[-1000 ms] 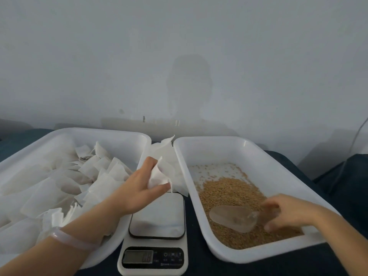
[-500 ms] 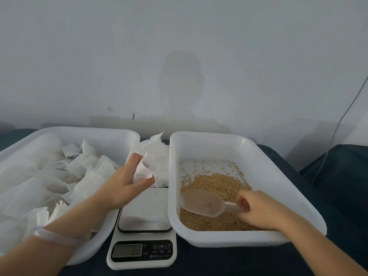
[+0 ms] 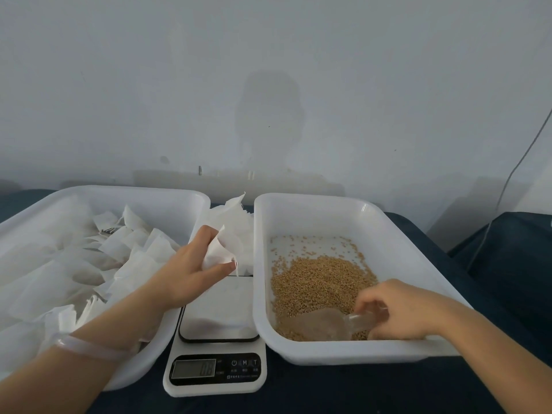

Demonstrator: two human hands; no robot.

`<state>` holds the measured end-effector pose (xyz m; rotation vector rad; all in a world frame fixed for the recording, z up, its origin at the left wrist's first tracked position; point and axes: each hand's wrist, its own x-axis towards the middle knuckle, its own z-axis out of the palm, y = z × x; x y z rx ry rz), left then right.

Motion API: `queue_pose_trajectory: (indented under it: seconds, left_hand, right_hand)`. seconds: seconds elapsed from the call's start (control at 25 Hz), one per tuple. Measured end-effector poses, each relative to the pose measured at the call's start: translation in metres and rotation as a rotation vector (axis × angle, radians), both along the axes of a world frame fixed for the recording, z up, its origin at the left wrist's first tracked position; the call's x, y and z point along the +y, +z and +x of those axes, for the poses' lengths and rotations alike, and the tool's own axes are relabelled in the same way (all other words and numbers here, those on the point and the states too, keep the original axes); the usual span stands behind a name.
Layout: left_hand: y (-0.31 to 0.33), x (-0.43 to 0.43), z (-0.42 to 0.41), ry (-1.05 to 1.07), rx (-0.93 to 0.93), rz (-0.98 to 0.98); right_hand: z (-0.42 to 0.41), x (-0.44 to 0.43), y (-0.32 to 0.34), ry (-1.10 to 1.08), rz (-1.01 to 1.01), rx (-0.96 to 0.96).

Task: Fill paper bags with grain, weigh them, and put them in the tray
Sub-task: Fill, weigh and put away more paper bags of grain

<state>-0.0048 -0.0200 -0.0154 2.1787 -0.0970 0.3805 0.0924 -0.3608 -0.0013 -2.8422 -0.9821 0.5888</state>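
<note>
Above the scale [image 3: 215, 336], the left hand [image 3: 185, 271] pinches an empty paper bag [image 3: 222, 249] (mouth crumpled). Right of the scale, the right hand [image 3: 403, 310] grips a clear scoop [image 3: 324, 322] dug into the grain [image 3: 319, 282]; filled bags fill the tray [image 3: 167, 201] left of it.

The left arm [image 3: 119, 321] is bare from the wrist back to the edge of the picture. A bangle [image 3: 80, 346] goes round the wrist behind the left hand [image 3: 191, 273]. The bangle is a thin, smooth ring, milky white and partly see-through, with a little shine on it. The right arm [image 3: 478, 348] is bare too, right up to the right hand [image 3: 400, 312].
</note>
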Motion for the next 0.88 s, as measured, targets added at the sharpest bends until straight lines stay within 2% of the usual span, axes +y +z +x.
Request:
queue_pose_trajectory:
  seconds: [0.28,0.48,0.64,0.8,0.88]
  left_hand:
    - [-0.001,0.001,-0.001,0.006,0.024,-0.005]
    - [0.008,-0.005,-0.002,0.039,0.044,-0.026]
    - [0.033,-0.037,0.0,-0.038,0.004,-0.139]
    - [0.039,-0.081,0.018,-0.138,0.129,0.079]
    - [0.036,-0.088,0.026,-0.124,0.186,0.072]
  right_hand:
    - [0.006,-0.014,0.013,-0.104,0.124,-0.029]
    - [0.009,-0.029,0.015,-0.133,0.066,-0.236]
    - [0.001,-0.03,0.015,-0.149,0.23,-0.207]
    - [-0.007,-0.034,0.045,-0.186,0.46,-0.202]
    - [-0.009,-0.039,0.067,-0.177,0.505,-0.215]
